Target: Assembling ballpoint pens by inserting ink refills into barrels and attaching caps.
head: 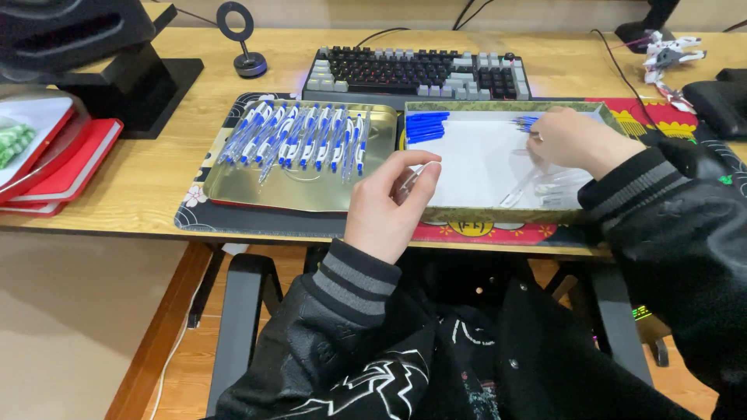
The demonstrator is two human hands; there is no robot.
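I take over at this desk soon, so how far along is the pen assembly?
Done: a row of finished pens fills the gold tray. In hand: the left hand holds a clear barrel; the right hand reaches into the box. Left: blue parts.

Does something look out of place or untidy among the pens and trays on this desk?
Mostly tidy. In the gold tray the pens lie in a row, but one or two at the left-middle are slanted across the others. In the white box, clear tubes lie loose, while the blue caps are stacked neatly.
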